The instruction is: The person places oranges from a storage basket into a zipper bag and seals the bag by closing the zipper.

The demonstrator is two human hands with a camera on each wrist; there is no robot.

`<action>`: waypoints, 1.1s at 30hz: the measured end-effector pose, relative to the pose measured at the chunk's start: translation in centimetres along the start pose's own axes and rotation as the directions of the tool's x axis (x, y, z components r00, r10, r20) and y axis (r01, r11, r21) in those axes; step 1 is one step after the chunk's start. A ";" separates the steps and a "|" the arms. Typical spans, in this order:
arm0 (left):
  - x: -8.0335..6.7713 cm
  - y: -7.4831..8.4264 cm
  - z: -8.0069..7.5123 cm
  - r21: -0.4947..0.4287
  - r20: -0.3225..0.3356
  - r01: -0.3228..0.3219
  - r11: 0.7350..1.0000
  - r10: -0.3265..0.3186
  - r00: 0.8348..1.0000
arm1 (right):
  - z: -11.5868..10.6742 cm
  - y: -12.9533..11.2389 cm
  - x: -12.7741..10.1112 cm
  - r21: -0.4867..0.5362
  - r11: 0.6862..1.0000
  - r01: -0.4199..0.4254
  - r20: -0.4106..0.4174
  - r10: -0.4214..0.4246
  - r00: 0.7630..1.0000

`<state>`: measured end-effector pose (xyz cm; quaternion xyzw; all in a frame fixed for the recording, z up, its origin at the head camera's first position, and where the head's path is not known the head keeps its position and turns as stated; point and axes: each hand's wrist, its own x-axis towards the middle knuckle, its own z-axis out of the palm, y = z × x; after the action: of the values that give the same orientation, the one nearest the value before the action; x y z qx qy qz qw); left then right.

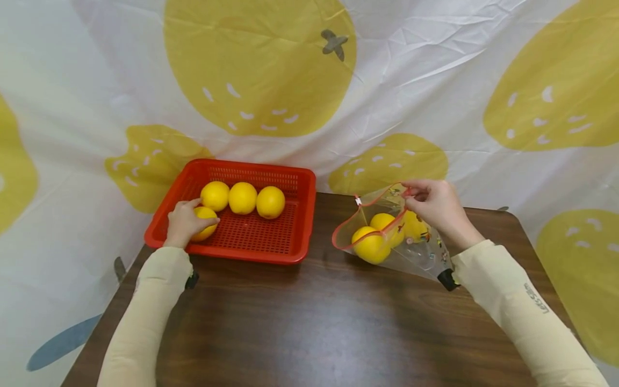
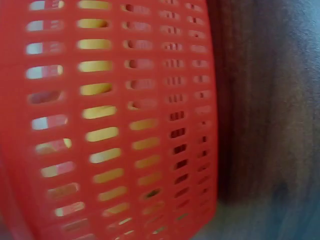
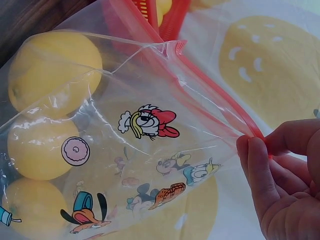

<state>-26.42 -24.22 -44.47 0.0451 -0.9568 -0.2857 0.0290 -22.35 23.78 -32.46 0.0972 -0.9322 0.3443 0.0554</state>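
My left hand (image 1: 182,221) reaches into the red plastic basket (image 1: 261,257) and grips a round yellow fruit (image 1: 205,226) at its near left corner, thumb and fingers on opposite sides. Three more yellow fruits (image 1: 243,198) sit in a row behind it. On the right, my right hand (image 1: 437,204) pinches the red-trimmed rim of a clear zip bag (image 3: 200,140) between thumb and fingers, holding that edge up. The bag's mouth gapes toward the basket. Three yellow fruits (image 3: 55,72) lie inside the bag, which carries cartoon prints. The basket's slotted wall (image 2: 115,120) hides the left hand's grip in the left wrist view.
Both things stand on a dark brown wooden table (image 1: 309,333). A white cloth with large yellow fruit prints (image 1: 406,70) hangs right behind the table. A white zip slider (image 1: 358,201) sits on the bag's rim. Black straps show at both wrists.
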 end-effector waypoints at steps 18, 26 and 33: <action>0.3 -0.5 0.8 0.127 0.096 0.017 0.992 -0.029 0.995 | -0.1 0.2 0.0 -0.007 1.000 0.024 0.006 -0.024 1.000; 0.6 -0.3 0.9 0.130 0.146 0.079 0.988 -0.098 0.984 | 0.1 0.3 0.1 -0.003 1.000 0.023 0.011 -0.023 1.000; 0.7 -0.4 1.1 0.085 0.139 0.157 0.984 -0.167 0.976 | 0.4 0.3 0.2 0.016 1.000 -0.011 0.025 0.011 1.000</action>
<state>-27.21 -24.03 -45.59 0.1030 -0.9594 -0.2542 -0.0661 -22.64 23.74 -32.89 0.0967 -0.9305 0.3508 0.0412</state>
